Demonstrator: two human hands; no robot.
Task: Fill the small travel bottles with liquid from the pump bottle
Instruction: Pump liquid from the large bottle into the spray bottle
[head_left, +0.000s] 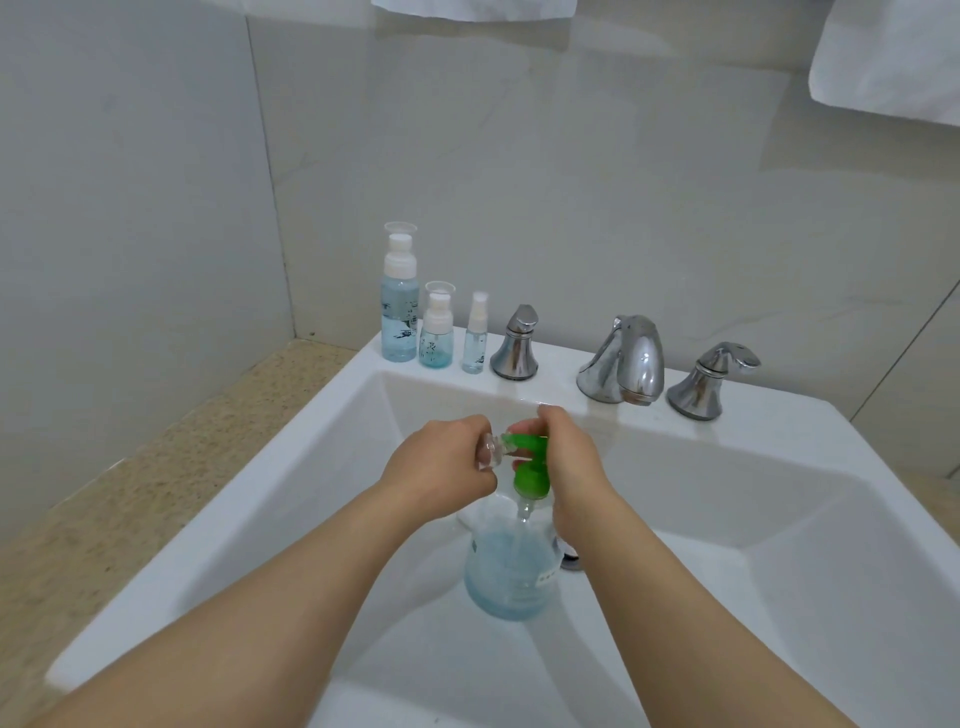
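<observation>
A clear pump bottle (511, 577) with pale blue liquid and a green pump head (530, 470) stands in the sink basin. My right hand (569, 462) rests on top of the green pump head. My left hand (441, 465) holds a small clear travel bottle (493, 451) tilted sideways, its mouth against the pump nozzle. Three more travel bottles stand on the sink's back ledge at the left: a tall one (400, 306) with blue liquid, a shorter one (437, 332), and a thin spray bottle (475, 335).
The white sink (332, 426) has a chrome faucet (626, 361) with a handle on the left (516, 343) and on the right (709, 382). A speckled counter (130, 467) lies at the left. White towels (893, 57) hang above at the right.
</observation>
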